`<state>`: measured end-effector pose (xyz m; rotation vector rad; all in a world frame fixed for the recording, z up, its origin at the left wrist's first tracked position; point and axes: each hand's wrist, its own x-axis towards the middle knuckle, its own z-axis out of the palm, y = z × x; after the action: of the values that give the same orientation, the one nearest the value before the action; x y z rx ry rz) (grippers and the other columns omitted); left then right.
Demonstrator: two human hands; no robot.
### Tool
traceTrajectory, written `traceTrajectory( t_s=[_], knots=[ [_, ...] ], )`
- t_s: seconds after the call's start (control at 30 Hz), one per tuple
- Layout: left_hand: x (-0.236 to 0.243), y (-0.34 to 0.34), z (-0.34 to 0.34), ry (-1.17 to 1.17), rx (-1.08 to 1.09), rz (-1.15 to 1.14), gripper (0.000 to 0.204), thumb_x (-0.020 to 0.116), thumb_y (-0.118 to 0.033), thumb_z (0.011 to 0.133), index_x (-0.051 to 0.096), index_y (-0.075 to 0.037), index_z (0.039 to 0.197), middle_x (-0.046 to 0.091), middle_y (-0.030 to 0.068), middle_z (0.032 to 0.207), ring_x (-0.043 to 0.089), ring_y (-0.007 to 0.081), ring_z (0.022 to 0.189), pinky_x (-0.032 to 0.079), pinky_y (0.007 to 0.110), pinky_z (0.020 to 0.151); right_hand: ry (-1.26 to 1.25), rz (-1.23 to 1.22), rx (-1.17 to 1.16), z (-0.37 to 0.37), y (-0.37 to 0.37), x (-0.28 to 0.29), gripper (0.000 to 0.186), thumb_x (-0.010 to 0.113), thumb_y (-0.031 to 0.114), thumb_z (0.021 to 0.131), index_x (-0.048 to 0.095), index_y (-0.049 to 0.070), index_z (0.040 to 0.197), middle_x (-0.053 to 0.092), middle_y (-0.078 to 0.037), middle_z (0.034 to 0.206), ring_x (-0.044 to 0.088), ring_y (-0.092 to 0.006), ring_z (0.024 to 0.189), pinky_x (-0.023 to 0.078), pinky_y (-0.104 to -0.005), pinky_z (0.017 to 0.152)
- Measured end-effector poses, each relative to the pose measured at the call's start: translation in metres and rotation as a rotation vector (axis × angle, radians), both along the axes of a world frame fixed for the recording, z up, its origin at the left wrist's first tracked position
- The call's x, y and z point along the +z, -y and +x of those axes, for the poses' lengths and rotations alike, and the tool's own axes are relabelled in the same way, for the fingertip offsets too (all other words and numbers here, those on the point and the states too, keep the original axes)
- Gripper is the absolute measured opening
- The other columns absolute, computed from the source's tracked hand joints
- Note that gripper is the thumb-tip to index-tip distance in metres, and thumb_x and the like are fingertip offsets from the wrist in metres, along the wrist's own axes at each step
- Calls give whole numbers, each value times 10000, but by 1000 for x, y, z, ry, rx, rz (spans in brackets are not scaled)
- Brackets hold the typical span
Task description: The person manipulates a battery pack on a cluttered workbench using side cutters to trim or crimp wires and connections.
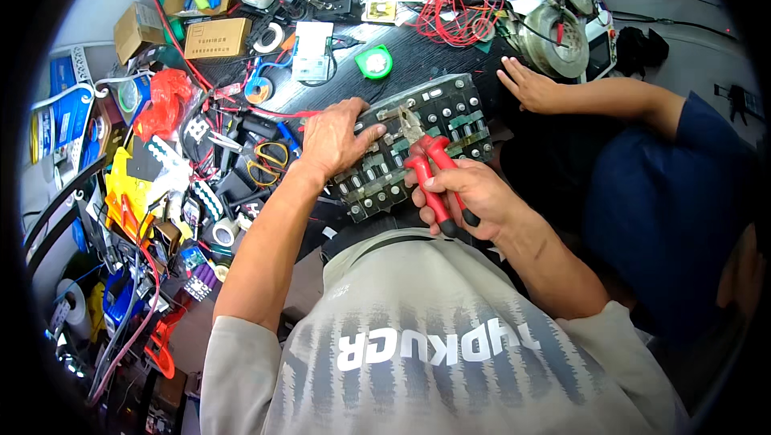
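Red-handled pliers (427,151) are clasped in the curled right hand (475,196), jaws over a dark bolted module (454,112), on which the half-open left hand (336,138) is rested.

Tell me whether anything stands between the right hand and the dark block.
Only the red-handled pliers held in the right hand, their tips over the upper part of the dark block. The left hand rests at the block's upper left, off that path.

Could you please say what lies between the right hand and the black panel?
In the head view, red-handled pliers lie between the right hand and the black panel.
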<state>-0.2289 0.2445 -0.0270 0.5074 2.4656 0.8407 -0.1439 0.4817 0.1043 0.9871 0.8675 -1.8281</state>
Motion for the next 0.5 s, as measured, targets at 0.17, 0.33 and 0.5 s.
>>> traceTrajectory(
  t_s=[0.17, 0.33, 0.5],
  knots=[
    [-3, -5, 5, -87, -12, 53, 519, 793, -406, 944, 702, -63, 1323, 736, 195, 1299, 681, 410, 1235, 543, 499, 1059, -150, 185, 199, 17, 8, -5, 317, 666, 124, 929, 693, -72, 1177, 773, -176, 1026, 775, -243, 775, 614, -357, 741],
    [10, -16, -2, -295, -75, 219, 409, 806, -221, 890, 707, -50, 1247, 727, 150, 1262, 674, 380, 1207, 554, 474, 1029, -186, 236, 281, 18, 6, 2, 304, 668, 179, 946, 716, -7, 1182, 765, -125, 1062, 757, -197, 928, 611, -336, 732],
    [12, -29, 3, -321, -52, 224, 184, 764, -159, 905, 726, -68, 1060, 733, 105, 1084, 707, 360, 1048, 583, 476, 874, -133, 150, 270, 21, -26, -4, 539, 692, 193, 1002, 598, -28, 1484, 759, -155, 1282, 776, -251, 1140, 667, -332, 763]
  ],
)
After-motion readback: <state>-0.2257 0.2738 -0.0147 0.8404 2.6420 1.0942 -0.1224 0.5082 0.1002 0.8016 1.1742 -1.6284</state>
